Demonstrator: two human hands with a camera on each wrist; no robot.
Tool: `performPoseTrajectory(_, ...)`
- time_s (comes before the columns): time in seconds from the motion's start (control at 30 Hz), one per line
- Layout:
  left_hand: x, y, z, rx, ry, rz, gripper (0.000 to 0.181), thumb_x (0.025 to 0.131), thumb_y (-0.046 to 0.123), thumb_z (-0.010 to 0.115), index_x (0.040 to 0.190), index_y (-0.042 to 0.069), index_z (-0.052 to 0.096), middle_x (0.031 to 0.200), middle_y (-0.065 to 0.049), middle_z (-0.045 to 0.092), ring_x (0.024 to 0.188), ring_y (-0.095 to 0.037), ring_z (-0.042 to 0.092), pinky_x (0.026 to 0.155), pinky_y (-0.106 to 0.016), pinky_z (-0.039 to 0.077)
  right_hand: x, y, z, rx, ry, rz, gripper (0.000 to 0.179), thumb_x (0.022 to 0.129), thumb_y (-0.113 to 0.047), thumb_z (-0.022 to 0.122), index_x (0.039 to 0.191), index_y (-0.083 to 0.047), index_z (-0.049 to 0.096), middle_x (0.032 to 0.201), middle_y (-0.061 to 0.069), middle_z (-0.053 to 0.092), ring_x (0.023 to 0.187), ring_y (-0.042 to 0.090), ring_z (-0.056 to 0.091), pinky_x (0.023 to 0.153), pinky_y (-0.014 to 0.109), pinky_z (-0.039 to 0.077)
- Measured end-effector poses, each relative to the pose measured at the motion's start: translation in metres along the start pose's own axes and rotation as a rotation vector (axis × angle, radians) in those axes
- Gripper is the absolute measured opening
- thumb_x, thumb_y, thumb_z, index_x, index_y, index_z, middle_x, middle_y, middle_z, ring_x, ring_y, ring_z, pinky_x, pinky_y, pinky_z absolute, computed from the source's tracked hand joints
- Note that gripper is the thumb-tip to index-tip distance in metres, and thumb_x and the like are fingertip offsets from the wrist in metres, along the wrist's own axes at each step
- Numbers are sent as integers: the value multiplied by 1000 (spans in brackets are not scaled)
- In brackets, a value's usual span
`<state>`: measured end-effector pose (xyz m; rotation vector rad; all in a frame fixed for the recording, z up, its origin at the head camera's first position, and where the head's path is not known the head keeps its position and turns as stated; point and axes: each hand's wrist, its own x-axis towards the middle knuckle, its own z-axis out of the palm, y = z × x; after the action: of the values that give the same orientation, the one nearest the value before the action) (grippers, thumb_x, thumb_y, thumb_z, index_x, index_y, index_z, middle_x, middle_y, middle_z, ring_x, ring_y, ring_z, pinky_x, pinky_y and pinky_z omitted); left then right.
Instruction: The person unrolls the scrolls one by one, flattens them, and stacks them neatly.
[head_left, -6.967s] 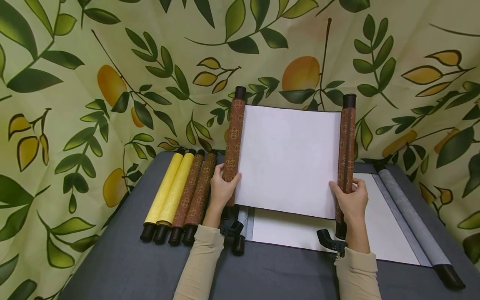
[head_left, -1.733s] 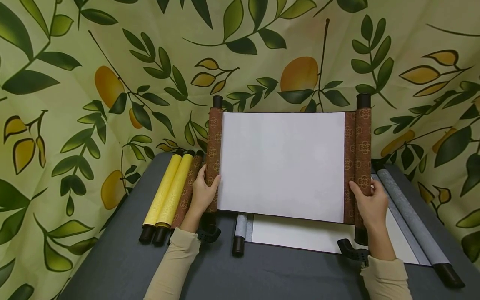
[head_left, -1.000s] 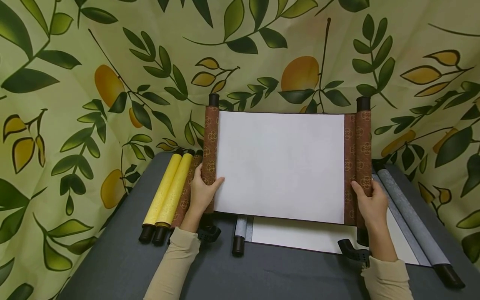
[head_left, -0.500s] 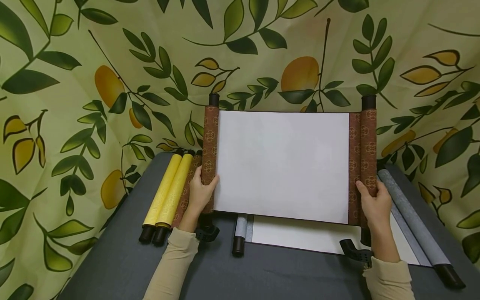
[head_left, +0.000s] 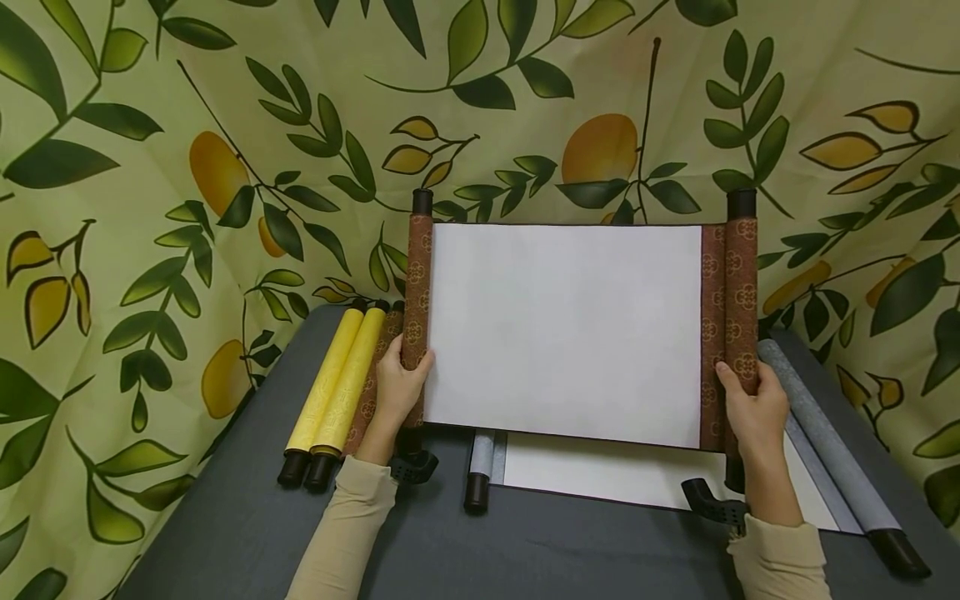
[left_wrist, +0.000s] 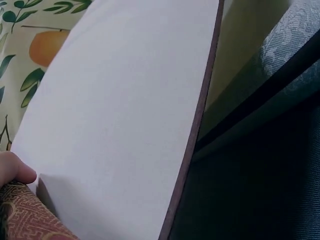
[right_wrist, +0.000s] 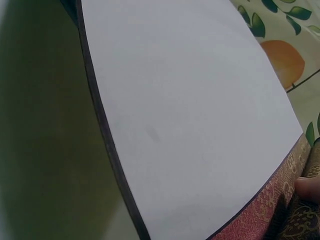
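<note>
A blank scroll (head_left: 566, 333) with brown patterned brocade rolls is held up, partly unrolled, above the table. My left hand (head_left: 397, 385) grips its left roll (head_left: 418, 287), the thumb on the front near the paper. With my right hand (head_left: 756, 412) I hold the right roll (head_left: 742, 300), beside a flat brocade strip (head_left: 712, 333). Black knobs cap the rolls. In the left wrist view, my thumb (left_wrist: 16, 169) rests at the brocade edge; the right wrist view shows the other thumb (right_wrist: 307, 189) on brocade. Most fingers are hidden behind the rolls.
Behind and below lies another unrolled scroll (head_left: 592, 467) with a grey-blue roll (head_left: 832, 442). Two yellow rolled scrolls (head_left: 348, 375) and a partly hidden brown one (head_left: 365, 410) lie at the left on the grey-covered table (head_left: 247, 500). A leaf-patterned cloth (head_left: 300, 125) hangs around.
Compared with seven seconds ago, my hands are farther apart, more white paper shows, and the brocade strip at the right is exposed. In the last second the right hand has shifted slightly right.
</note>
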<state>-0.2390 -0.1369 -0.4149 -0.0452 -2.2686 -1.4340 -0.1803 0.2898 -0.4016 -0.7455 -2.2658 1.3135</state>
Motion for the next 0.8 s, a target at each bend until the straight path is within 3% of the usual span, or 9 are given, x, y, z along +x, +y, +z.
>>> performPoseTrajectory(0.27, 1, -2, -1, -12, -12, -54, 61, 88, 15, 65, 139, -7, 38, 122, -32, 61, 109, -41, 62, 87, -54, 53, -1, -1, -1, 7, 0, 6, 54, 96, -38, 53, 139, -5, 47, 97, -7, 50, 74, -8, 40, 62, 13, 34)
performPoseTrajectory(0.4, 2, -3, -2, 5, -37, -75, 61, 90, 16, 63, 141, -6, 38, 125, -29, 60, 107, -40, 62, 87, -53, 53, -1, -1, -1, 9, -2, 9, 55, 96, -38, 53, 139, -5, 47, 95, -9, 48, 74, -7, 40, 64, 15, 35)
performPoseTrajectory(0.63, 4, -5, -5, 34, -52, -91, 64, 92, 19, 61, 144, -7, 35, 136, -29, 48, 121, -41, 52, 101, -54, 45, 1, 0, -2, 8, -8, 15, 55, 97, -38, 51, 139, -5, 46, 99, -3, 50, 74, -6, 40, 62, 14, 35)
performPoseTrajectory(0.8, 4, -1, -8, 36, -47, -72, 61, 92, 16, 61, 142, -10, 38, 133, -31, 53, 114, -42, 57, 94, -53, 50, 1, 1, -4, 30, 3, 12, 54, 96, -37, 53, 139, -4, 47, 91, -15, 46, 73, -8, 41, 61, 11, 35)
